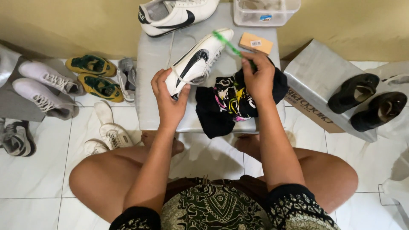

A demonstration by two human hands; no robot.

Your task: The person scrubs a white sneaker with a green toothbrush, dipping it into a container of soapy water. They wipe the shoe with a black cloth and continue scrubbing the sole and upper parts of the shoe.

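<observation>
Both forearms reach forward from the body, bare from the elbows down, with the knees spread wide to either side. The left hand is cupped, palm turned inward, thumb and curled fingers closed in a holding grip. The right hand sits a little farther out, wrist bent, its fingers pinched together in a tight grip near the fingertips.
</observation>
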